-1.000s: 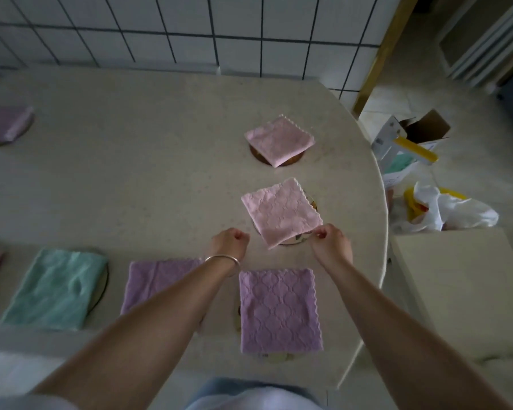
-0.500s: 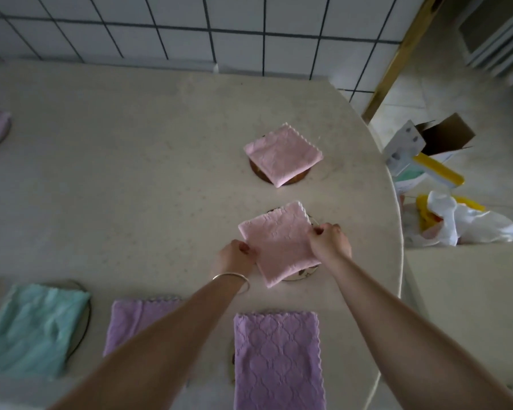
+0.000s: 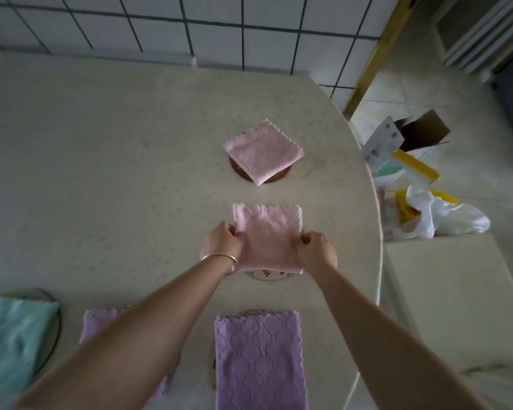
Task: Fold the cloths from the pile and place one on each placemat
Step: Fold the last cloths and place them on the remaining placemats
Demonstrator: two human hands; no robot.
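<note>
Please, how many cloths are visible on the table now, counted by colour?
Pink: 2, the far pink cloth and the held pink cloth, gripped by the left hand and right hand
Purple: 2, the near purple cloth and the left purple cloth
Teal: 1, the teal cloth
Total: 5

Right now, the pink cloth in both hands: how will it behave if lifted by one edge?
Probably floppy: the pink cloth is thin, folded fabric, so lifted by one edge it would likely droop and unfold. Likely light: the left hand and right hand hold it by finger pinches alone. The embossed pile looks grippy rather than slippery, so pushing may bunch it on the placemat.
</note>
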